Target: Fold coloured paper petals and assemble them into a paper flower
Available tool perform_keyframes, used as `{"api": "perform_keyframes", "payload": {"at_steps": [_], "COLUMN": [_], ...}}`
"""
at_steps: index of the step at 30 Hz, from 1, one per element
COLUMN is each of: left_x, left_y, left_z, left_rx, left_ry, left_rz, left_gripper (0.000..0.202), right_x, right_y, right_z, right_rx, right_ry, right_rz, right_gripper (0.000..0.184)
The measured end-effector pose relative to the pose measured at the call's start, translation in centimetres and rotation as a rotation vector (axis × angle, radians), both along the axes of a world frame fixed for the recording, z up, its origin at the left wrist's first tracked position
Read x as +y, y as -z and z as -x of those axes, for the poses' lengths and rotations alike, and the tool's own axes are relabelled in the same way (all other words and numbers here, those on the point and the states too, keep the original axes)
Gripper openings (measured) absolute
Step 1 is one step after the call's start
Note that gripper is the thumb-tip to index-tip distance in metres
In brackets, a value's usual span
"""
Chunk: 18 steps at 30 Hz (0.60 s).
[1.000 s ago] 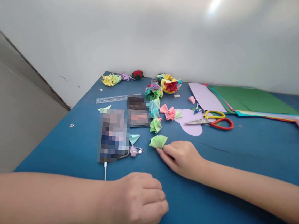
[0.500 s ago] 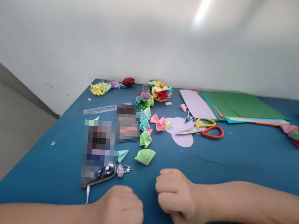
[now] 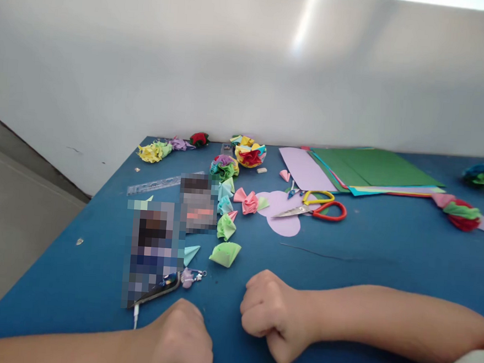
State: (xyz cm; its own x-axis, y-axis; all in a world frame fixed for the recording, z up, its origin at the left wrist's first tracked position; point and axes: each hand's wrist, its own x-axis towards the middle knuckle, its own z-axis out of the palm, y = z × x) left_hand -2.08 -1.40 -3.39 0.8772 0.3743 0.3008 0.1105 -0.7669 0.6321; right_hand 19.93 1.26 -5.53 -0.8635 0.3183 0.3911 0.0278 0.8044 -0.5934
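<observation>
My right hand rests on the blue table as a closed fist with nothing in it. My left hand is also a closed fist, at the near edge, just left of the right one. A folded green paper piece lies on the table a little beyond my right fist, apart from it. More folded paper pieces in green, light blue and pink lie in a row behind it. A phone on a white cable lies left of the green piece, with a small charm beside it.
Red and yellow scissors lie on a lilac paper cut-out. Coloured paper sheets are stacked at the back right. Crumpled paper flowers sit near the wall. A clear ruler lies at the left, near the table's left edge.
My right hand has let go of the green folded piece and drawn back toward me into a fist. My left fist has slid nearer. The view has tilted up.
</observation>
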Motion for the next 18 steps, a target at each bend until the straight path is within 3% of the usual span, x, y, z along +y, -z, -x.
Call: {"api": "perform_keyframes", "payload": {"at_steps": [4, 12, 18], "left_x": [0.4, 0.0, -0.2], "left_y": [1.0, 1.1, 0.4], "left_z": [0.4, 1.2, 1.2], "left_rx": [0.127, 0.199, 0.246], "left_ry": [0.063, 0.028, 0.025], "left_rz": [-0.132, -0.172, -0.159], "left_gripper": [0.054, 0.048, 0.045], "right_x": [0.5, 3.1, 3.9], "right_y": [0.0, -0.5, -0.5], "right_z": [-0.2, -1.2, -1.8], "right_rx": [-0.044, -0.038, -0.078], "right_ry": [0.016, 0.109, 0.141], "right_rz": [-0.036, -0.547, -0.588], "right_gripper": [0.025, 0.018, 0.015]}}
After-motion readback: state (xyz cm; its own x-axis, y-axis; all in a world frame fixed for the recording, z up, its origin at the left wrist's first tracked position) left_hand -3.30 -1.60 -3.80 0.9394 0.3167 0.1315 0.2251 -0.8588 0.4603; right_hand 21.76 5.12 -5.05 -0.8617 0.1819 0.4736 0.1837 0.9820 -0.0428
